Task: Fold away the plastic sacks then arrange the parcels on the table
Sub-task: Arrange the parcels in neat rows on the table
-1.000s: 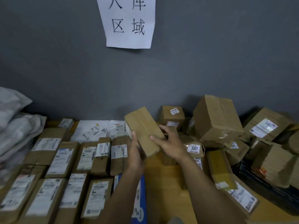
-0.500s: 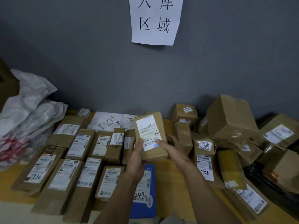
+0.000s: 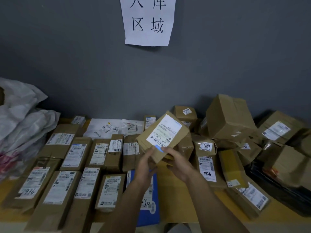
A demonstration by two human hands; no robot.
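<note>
Both hands hold one cardboard parcel (image 3: 163,137) by its near end, tilted, with the white label facing up. The left hand (image 3: 146,163) grips the lower left edge, and the right hand (image 3: 178,163) pinches it with the thumb on the label. It is raised above the table (image 3: 170,195), just left of the parcel marked 3007 (image 3: 206,146). Further left of that parcel lie rows of labelled parcels (image 3: 75,153), and far left the white plastic sacks (image 3: 25,118).

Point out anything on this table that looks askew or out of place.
The boxes on the right are heaped, not rowed: the big box sits tilted atop smaller ones, unlike the flat rows on the left. The plastic sacks lie crumpled, unfolded.
</note>
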